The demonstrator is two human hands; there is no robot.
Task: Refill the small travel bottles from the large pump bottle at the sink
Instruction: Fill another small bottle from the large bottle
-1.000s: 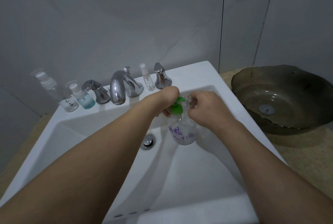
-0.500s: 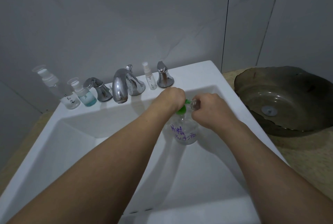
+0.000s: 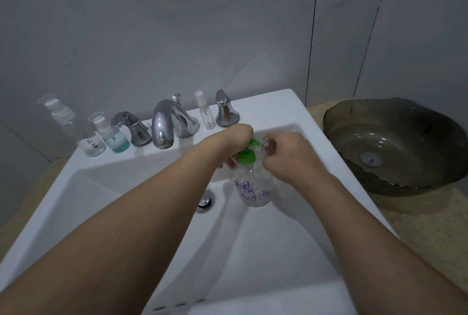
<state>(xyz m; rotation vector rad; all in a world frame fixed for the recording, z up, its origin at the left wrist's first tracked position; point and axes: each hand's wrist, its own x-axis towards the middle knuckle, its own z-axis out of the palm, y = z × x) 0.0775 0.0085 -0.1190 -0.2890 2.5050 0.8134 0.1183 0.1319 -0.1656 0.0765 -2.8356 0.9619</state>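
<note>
Hands (image 3: 234, 141) (image 3: 288, 155) grip pump bottle (image 3: 255, 188) (green pump) over sink (image 3: 291, 107).

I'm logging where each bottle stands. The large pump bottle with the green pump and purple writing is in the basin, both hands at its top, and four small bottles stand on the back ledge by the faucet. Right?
Not quite: the head view shows three small bottles on the sink ledge, not four: two left of the faucet and a spray bottle right of it. The pump bottle does stand in the basin, left hand and right hand at its top.
</note>
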